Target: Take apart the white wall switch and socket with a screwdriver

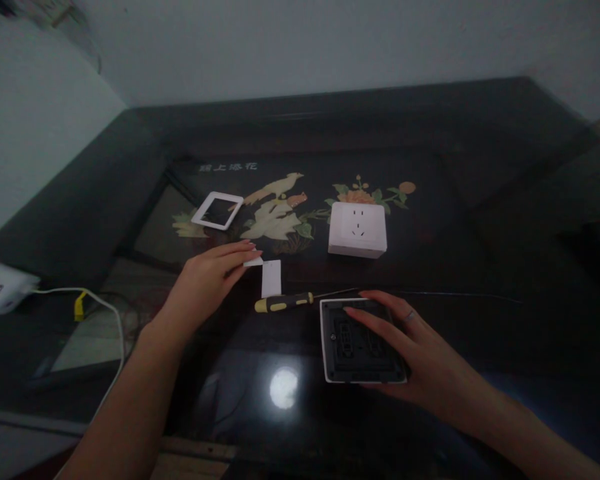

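My left hand (213,270) pinches a small white switch rocker plate (253,260) between thumb and fingers, just above the table. A second white rocker plate (271,279) lies right beside it. Below that rests a screwdriver (285,303) with a yellow and black handle, its shaft pointing right. My right hand (395,333) is wrapped round a wall switch (353,343) with a white edge and an exposed dark inner face; its fingers cover part of the right side.
A white square frame (217,225) lies at the back left, and a white socket (359,230) on a box stands back right. At far left are a white device (3,288) and a white cable (115,317). The dark glossy table (480,220) meets the wall behind.
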Tool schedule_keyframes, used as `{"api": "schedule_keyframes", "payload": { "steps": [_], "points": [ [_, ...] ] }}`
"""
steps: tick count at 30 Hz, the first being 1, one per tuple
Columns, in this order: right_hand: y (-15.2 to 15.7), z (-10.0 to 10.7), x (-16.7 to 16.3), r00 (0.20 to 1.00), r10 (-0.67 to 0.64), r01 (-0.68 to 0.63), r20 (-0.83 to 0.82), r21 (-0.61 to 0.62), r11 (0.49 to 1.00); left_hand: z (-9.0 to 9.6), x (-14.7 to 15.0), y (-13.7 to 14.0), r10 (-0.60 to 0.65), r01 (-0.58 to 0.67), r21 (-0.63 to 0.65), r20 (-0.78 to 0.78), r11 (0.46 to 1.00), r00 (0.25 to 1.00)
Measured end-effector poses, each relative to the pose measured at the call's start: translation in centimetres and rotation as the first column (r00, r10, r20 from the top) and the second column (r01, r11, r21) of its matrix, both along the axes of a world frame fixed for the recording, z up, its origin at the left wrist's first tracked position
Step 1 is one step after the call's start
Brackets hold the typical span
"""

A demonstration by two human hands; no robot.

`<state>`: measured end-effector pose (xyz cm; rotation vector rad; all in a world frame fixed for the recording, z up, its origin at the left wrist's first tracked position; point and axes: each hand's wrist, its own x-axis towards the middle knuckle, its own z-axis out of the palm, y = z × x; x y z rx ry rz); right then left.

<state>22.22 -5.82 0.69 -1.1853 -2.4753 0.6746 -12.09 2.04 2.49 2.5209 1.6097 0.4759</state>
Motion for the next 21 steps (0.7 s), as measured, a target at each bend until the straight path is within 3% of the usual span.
{"api": "schedule_keyframes", "payload": {
  "steps": [5, 12, 21],
  "points": [
    [0.0, 0.0, 0.0, 1.000, -0.010, 0.010, 0.014, -0.008, 1.000, -0.8, -1.0, 0.2, -0.110, 0.113, -0.068, 0.036, 0.991, 0.993],
    [0.0, 0.1, 0.1, 0.999, 0.004, -0.005, 0.040, 0.012, 1.000, -0.6, -1.0, 0.0, -0.155, 0.158, -0.143, 0.028, 0.977, 0.987],
    [0.0, 0.0, 0.0, 1.000, -0.007, 0.007, 0.027, 0.002, 1.000, -1.2, 0.5, -0.2, -0.247, 0.234, -0.123, -0.097, 0.964, 0.964]
  ]
}}
